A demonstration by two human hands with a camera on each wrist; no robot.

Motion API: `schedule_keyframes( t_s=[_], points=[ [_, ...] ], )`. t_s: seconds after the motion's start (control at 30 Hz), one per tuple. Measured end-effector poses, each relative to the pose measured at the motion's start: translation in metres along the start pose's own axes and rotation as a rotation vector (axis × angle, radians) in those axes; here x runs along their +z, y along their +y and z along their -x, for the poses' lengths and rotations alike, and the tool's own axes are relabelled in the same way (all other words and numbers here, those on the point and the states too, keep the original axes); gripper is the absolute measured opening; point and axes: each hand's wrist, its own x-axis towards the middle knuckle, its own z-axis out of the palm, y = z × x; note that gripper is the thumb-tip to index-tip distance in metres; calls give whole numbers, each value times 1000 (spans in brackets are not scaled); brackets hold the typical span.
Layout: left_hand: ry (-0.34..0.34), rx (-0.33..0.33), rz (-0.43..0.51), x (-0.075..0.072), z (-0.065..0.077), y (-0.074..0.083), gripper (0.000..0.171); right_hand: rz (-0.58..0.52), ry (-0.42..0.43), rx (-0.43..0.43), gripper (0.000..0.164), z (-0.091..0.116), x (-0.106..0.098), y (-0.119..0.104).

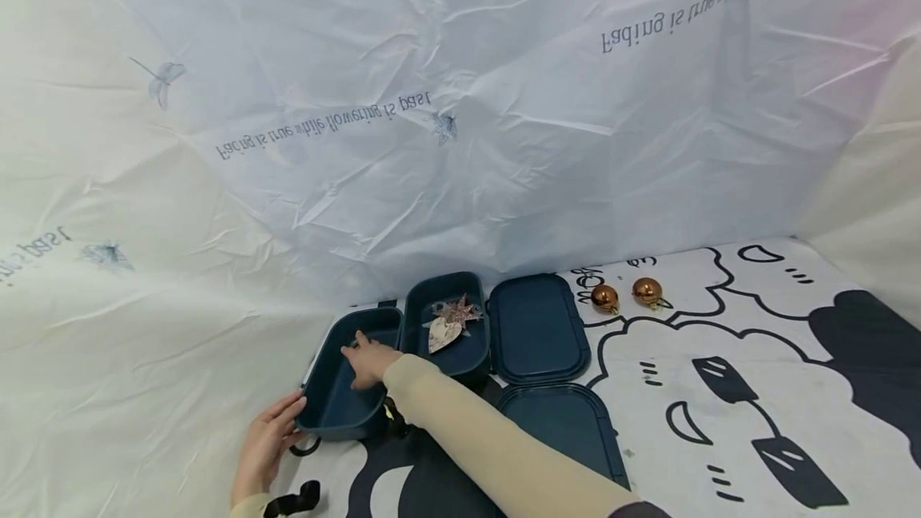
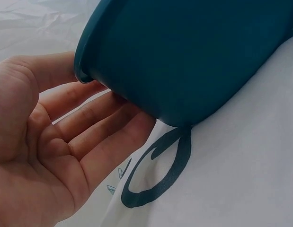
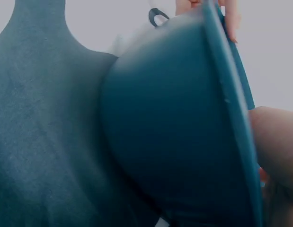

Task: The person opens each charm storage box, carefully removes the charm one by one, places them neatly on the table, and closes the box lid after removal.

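Note:
A deep dark blue box [image 1: 334, 394] stands at the left. My left hand [image 1: 266, 442] grips its near left corner; in the left wrist view the thumb lies at the rim and the fingers lie against the outer wall of the box [image 2: 184, 56]. Over the box's inside reaches my right hand [image 1: 370, 362], its fingers spread. Whether it pinches something small is too unclear to see. In the right wrist view the box wall [image 3: 170, 113] hides most of that hand. Beside it, a second blue box [image 1: 471, 362] contains a pale heart ornament [image 1: 442, 334] and a pinkish star ornament [image 1: 460, 311].
Two dark blue lids, one farther [image 1: 540, 330] and one nearer [image 1: 564, 426], lie right of the boxes. Two shiny copper baubles, a smaller [image 1: 604, 298] and a larger [image 1: 647, 292], rest on the patterned cloth [image 1: 676, 374]. A white printed sheet [image 1: 460, 182] rises behind.

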Motion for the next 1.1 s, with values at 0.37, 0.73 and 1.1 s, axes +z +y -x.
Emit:
schedule_keyframes(
  t_s=[0.37,0.73,1.1],
  points=[
    [-3,-17,8,-1,1,-1,74,73,53,-66,46,-3,11,2],
    [-11,-22,1,-2,1,-4,76,50,114,-118,32,-2,14,4],
    [-23,-1,-11,-2,0,1,75,-228,198,-168,38,2,-9,19]
  ],
)
